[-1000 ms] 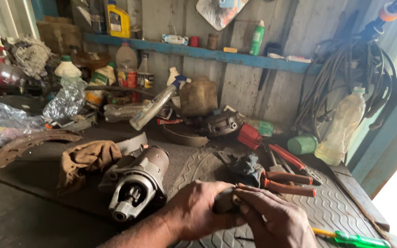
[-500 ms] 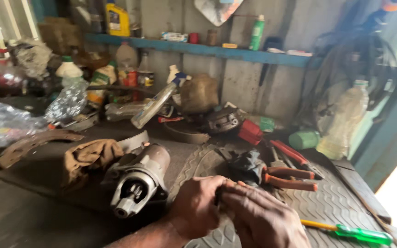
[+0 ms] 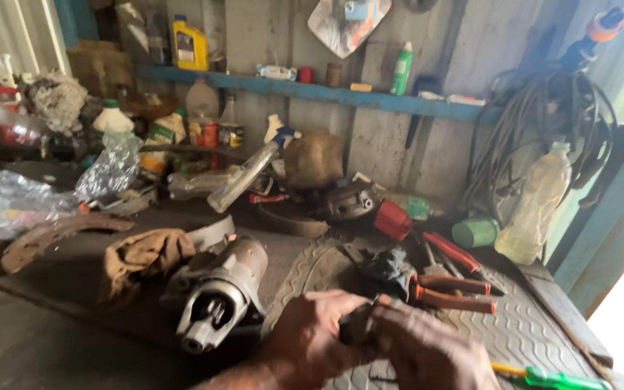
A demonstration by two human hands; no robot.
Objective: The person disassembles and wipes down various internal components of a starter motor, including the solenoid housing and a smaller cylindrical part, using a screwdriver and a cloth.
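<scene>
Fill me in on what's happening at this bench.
A person grips a small dark part between the left hand and right hand, above a ribbed black rubber mat. A grey metal starter motor lies beside the left hand. Orange-handled pliers and a green-handled screwdriver lie on the mat.

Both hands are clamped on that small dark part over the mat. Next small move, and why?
Probably lift the small dark part clear and turn it toward the camera. The left hand and right hand cover most of it, so its state cannot be told. The starter motor lies just left, and the green-handled screwdriver lies by the right hand on the rubber mat.
</scene>
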